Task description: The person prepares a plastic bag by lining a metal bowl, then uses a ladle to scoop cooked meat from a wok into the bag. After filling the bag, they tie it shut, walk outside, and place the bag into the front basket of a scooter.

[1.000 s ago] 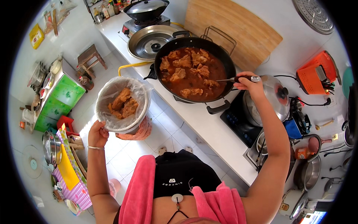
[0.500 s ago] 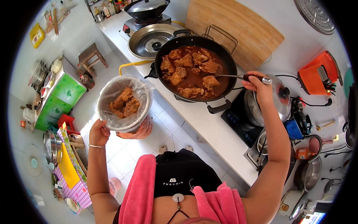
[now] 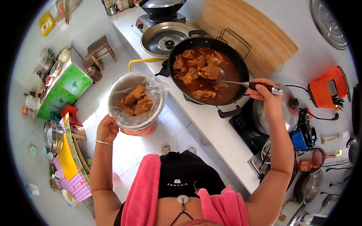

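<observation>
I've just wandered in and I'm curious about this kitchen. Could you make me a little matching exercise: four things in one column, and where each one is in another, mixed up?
Things:
1. Ladle
2. Plastic-lined bucket
3. Wooden cutting board
4. Wooden stool

Places:
A. Behind the black two-handled pan
B. Held at the rim by the person's left hand
C. Standing on the tiled floor
D. Gripped by its handle in the person's right hand

Right pairs: 1-D, 2-B, 3-A, 4-C.
</observation>
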The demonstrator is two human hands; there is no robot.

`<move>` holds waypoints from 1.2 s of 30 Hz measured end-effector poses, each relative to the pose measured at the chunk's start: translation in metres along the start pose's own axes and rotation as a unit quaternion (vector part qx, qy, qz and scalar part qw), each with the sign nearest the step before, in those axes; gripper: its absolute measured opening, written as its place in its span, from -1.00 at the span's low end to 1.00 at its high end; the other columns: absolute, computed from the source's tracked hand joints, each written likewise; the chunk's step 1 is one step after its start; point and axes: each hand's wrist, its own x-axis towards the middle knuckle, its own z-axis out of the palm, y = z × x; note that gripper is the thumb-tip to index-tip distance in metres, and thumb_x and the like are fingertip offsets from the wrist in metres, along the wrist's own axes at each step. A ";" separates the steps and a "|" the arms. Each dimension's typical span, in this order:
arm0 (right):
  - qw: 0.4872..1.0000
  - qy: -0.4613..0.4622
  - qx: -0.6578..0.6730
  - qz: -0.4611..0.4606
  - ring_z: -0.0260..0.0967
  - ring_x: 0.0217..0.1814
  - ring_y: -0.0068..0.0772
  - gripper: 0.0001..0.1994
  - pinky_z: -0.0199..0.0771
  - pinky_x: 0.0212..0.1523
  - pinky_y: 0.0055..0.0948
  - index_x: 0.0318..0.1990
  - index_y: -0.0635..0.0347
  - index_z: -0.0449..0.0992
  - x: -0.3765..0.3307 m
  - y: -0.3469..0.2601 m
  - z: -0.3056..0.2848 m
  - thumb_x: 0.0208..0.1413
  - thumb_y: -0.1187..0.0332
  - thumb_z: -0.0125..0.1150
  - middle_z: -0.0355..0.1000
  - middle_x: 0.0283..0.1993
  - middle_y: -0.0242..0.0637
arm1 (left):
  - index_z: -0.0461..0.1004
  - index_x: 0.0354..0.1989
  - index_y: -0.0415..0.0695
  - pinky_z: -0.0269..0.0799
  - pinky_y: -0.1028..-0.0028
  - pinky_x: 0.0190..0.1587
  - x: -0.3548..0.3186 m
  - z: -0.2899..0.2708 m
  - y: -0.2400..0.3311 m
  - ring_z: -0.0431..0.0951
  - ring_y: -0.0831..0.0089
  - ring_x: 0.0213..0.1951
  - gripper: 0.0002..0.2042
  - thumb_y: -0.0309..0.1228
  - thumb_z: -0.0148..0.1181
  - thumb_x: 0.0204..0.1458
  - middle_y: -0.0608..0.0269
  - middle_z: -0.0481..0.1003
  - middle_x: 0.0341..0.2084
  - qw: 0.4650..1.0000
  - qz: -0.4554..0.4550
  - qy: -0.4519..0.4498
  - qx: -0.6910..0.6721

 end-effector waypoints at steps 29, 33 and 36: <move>0.990 -0.133 -0.010 -0.048 0.54 -0.29 -0.15 -0.71 0.60 -0.27 -0.42 -0.11 0.45 0.42 -0.037 -0.088 0.062 0.02 0.46 0.07 0.47 -0.24 -0.01 | 0.37 -0.31 -0.27 0.34 0.69 -0.69 0.024 0.029 -0.020 0.58 0.43 -0.53 -0.90 -0.59 0.03 -0.01 0.15 0.52 -0.45 0.999 -0.030 -0.036 -0.028; 0.982 -0.184 -0.006 -0.033 0.54 -0.28 -0.16 -0.73 0.59 -0.24 -0.43 -0.13 0.45 0.42 -0.044 -0.092 0.092 0.00 0.48 0.11 0.47 -0.22 -0.04 | 0.37 -0.31 -0.26 0.30 0.69 -0.70 0.028 0.028 -0.013 0.58 0.47 -0.52 -0.91 -0.57 0.05 -0.01 0.17 0.51 -0.46 0.998 -0.025 -0.042 0.031; 0.971 -0.234 -0.031 -0.032 0.53 -0.25 -0.21 -0.77 0.56 -0.21 -0.48 -0.14 0.41 0.43 -0.053 -0.086 0.115 0.01 0.52 0.11 0.47 -0.22 -0.09 | 0.38 -0.28 -0.27 0.28 0.69 -0.70 0.023 0.037 -0.005 0.56 0.51 -0.53 -0.88 -0.56 0.05 -0.01 0.20 0.51 -0.46 0.998 -0.026 -0.040 0.049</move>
